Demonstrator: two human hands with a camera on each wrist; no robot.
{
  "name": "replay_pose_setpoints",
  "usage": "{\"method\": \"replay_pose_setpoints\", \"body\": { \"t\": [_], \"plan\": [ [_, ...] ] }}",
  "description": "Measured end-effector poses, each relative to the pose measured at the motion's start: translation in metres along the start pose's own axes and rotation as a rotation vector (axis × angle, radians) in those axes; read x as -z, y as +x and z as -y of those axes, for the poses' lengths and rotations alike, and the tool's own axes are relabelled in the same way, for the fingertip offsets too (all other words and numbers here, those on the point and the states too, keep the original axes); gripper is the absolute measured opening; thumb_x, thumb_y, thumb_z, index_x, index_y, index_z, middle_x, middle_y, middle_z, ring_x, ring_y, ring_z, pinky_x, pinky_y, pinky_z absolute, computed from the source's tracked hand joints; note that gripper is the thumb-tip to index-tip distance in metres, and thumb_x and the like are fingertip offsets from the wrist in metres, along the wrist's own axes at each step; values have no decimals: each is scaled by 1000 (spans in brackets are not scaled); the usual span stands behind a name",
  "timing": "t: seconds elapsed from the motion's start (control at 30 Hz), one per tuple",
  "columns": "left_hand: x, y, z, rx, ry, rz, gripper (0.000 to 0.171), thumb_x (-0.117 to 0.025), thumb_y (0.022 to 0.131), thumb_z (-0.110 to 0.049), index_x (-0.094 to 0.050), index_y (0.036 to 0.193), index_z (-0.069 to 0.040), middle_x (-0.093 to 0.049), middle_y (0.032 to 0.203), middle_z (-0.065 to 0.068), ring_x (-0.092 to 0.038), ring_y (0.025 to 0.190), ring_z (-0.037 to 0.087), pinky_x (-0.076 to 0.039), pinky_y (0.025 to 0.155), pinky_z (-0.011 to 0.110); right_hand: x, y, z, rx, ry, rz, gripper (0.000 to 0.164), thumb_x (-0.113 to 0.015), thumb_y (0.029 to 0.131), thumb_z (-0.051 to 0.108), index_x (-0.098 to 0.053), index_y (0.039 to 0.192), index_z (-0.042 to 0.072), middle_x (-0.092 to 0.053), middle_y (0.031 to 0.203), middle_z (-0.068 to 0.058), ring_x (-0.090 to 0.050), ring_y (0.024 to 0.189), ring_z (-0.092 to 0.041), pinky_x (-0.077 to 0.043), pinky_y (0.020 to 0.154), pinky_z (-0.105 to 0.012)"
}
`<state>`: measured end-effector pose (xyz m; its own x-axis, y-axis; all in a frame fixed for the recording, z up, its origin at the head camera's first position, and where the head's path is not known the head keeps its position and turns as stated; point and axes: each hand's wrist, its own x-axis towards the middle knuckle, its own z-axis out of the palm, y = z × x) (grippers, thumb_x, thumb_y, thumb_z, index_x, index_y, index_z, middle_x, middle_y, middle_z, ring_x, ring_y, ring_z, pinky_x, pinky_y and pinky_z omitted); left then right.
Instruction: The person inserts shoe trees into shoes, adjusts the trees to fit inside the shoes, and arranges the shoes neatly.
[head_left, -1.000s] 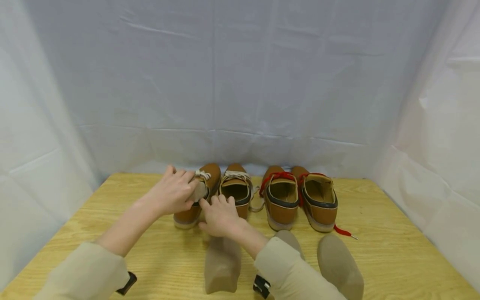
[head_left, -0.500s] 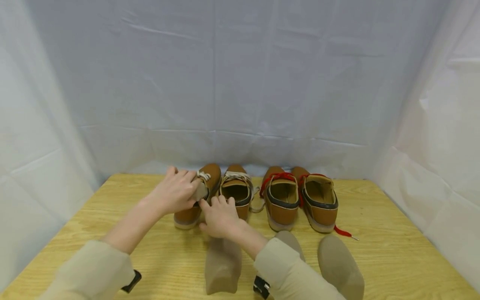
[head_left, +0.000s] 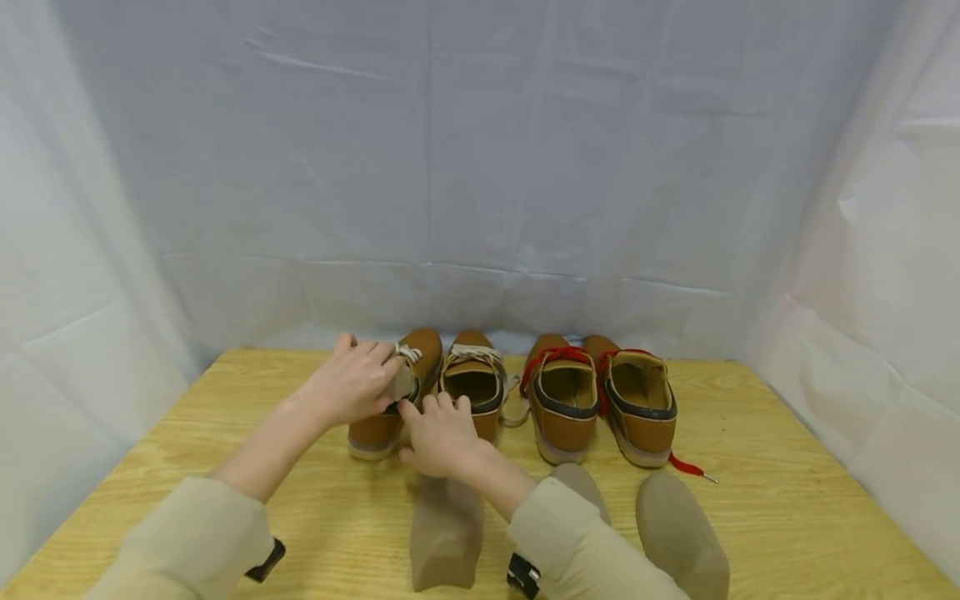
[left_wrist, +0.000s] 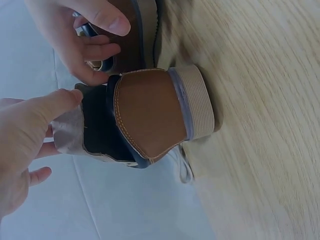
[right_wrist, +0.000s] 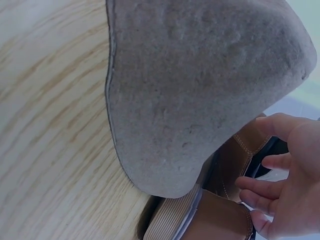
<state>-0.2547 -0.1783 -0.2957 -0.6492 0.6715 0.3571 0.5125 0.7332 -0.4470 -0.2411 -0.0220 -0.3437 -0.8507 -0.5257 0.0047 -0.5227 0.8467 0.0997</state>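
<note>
We see a grey insert point(left_wrist: 69, 132) partway inside the opening of the leftmost brown shoe point(left_wrist: 150, 112). Our left hand point(head_left: 351, 382) pinches it in a narrow grip, thumb on one side, fingers behind; our right hand point(head_left: 441, 435), fingers loosely bent, touches the shoe's collar, its grip slack and holding nothing. Just rightward stand another white-laced shoe point(head_left: 491, 408) and two red-laced shoes point(head_left: 561, 429). Nearer us on the bench point(head_left: 787, 500) lie three more inserts point(head_left: 447, 533).

Partly covering the leftmost lace-up shoe point(head_left: 375, 432) with the left hand point(head_left: 356, 382); partly hiding 1 shoe insert point(head_left: 581, 483) behind the right sleeve point(head_left: 581, 546).
</note>
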Motion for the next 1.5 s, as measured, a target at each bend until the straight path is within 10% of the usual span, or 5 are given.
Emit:
{"method": "replay_pose_setpoints", "body": {
  "t": [1.5],
  "plan": [
    [-24,0,4,106,-196,-12,54,-81,71,-28,-60,113,-2,-57,109,16,-57,97,32,-39,80,55,-4,-1,2,-5,-39,-15,66,-55,88,53,-36,142,21,-49,128,-5,-43,118,-24,-34,93,-43]
  ]
}}
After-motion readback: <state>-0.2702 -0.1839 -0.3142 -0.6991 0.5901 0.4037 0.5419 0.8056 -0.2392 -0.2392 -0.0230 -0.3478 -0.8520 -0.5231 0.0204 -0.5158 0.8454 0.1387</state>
